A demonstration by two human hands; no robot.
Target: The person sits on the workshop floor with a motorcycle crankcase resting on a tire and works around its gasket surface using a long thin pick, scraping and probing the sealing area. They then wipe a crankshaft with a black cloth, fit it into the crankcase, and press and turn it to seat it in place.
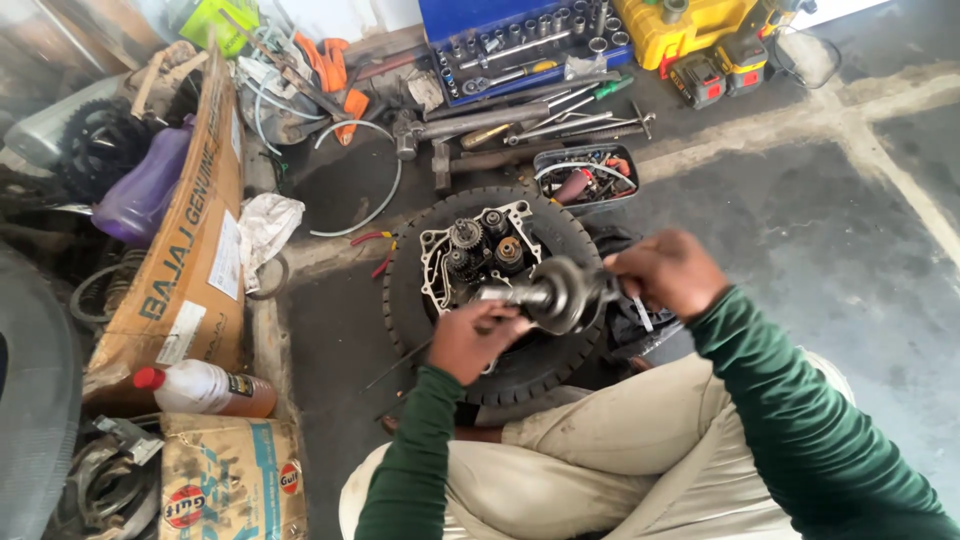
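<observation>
You held a gear shaft [555,293] over the engine case [478,255].
Left hand [478,338] and right hand [665,272] clamped its ends; probably heavy, stiff, oily-slick steel.

A blue socket-set case [520,40] lies at twelve o'clock, yellow tool case [680,30] at one, purple jug [145,190] at ten, cardboard box [185,260] at nine.
</observation>
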